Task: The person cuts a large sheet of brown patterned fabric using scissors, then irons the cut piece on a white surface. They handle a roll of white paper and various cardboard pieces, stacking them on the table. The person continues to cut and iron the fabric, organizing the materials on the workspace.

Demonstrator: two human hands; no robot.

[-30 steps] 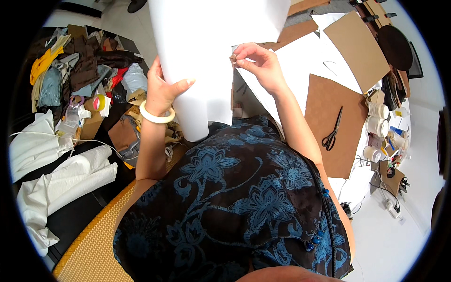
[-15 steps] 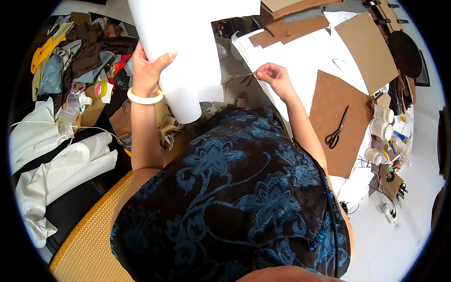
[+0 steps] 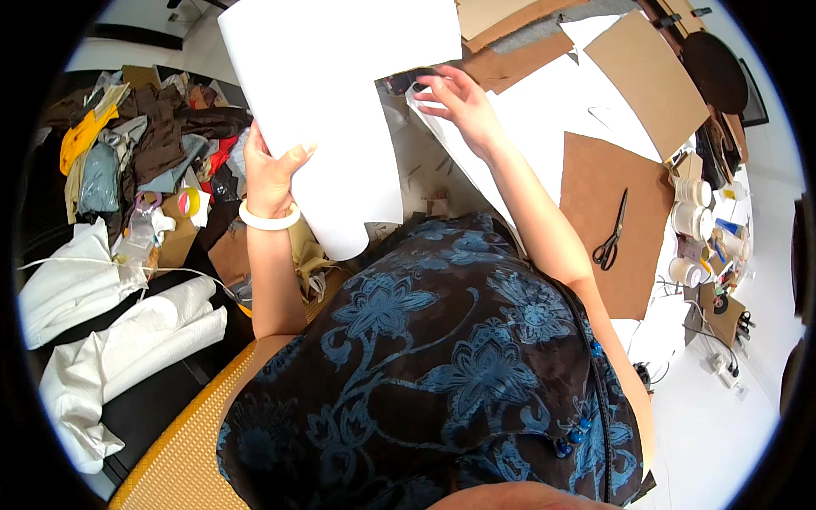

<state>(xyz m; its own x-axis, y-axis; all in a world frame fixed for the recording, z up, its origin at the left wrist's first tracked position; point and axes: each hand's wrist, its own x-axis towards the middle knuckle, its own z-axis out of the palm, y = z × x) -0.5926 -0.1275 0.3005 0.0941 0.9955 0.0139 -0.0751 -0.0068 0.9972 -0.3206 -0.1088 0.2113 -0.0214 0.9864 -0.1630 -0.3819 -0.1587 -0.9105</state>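
Note:
My left hand (image 3: pixel 270 177) grips the left edge of a large white sheet (image 3: pixel 327 102), thumb on the front face and the other fingers behind it. The sheet stands up in front of me, curls into a roll at its lower end and has a corner cut out on its right side. My right hand (image 3: pixel 459 106) is beside that cut-out, fingers apart, and I see nothing in it. Black scissors (image 3: pixel 610 242) lie on a brown leather-like sheet (image 3: pixel 599 191) on the white-covered table to the right.
A tan board (image 3: pixel 650 81) lies at the far right, with white jars (image 3: pixel 693 221) near it. On the left, a heap of fabric and leather scraps (image 3: pixel 157 119), tape rolls (image 3: pixel 188 201) and white cloth (image 3: pixel 140 336) cover a black surface. A yellow woven seat edge (image 3: pixel 183 442) is below.
My right hand has let go of a thin brown strip, risen away from me and spread its fingers. The white sheet's lower end has come slightly nearer, with my left hand still on it.

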